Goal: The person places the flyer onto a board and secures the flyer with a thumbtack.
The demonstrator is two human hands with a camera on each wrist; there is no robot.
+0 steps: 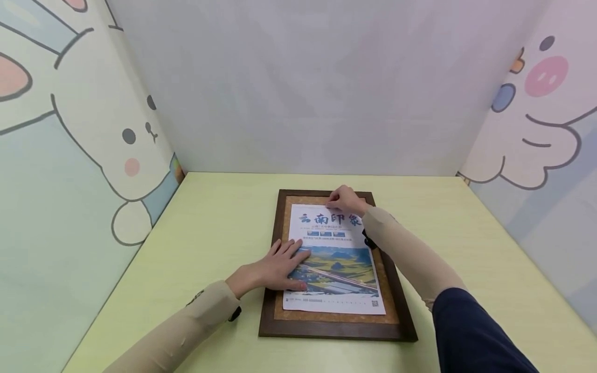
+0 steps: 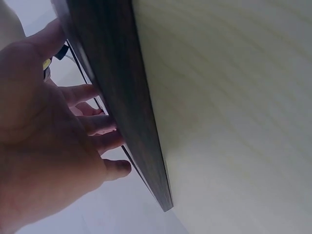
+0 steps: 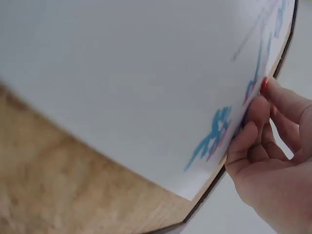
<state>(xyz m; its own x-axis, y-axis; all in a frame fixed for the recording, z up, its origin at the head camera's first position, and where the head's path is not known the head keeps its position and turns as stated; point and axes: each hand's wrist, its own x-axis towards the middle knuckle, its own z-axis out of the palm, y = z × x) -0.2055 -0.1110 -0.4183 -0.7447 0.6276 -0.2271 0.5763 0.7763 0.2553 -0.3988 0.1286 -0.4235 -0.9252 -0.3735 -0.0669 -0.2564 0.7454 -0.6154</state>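
A printed poster [image 1: 333, 241] with blue lettering and a landscape picture lies on a dark-framed cork board [image 1: 268, 321]. My left hand [image 1: 280, 267] rests on the poster's left side, fingers spread and straight. From the left wrist view, that hand [image 2: 53, 131] reaches over the board's dark frame [image 2: 114, 73]. At the top edge of the poster, my right hand [image 1: 346, 200] has its fingers bent. Its fingertips pinch a small red pushpin [image 3: 263, 85], mostly hidden by them, against the poster's upper edge [image 3: 234, 97].
The board lies on a pale yellow-green table [image 1: 219, 223]. A plain light wall [image 1: 326, 93] stands behind it, with cartoon-printed panels on the left [image 1: 88, 124] and right [image 1: 545, 129].
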